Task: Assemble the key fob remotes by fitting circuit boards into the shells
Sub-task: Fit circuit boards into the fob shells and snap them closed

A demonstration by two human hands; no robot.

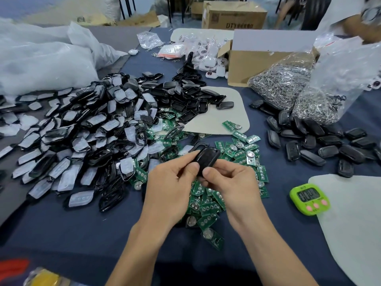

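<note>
The left hand [171, 182] and right hand [233, 180] are pinching the shell [206, 158], fingers [208, 172] clamped on it. Its long axis is pointing toward one o'clock.

Blue table [72, 234]: shells [82, 129], circuit boards [210, 209], timer [309, 199]

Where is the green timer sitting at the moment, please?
In the head view, the green timer lies at the right of the table, at the pale mat's left edge, right of the circuit board pile.
</note>
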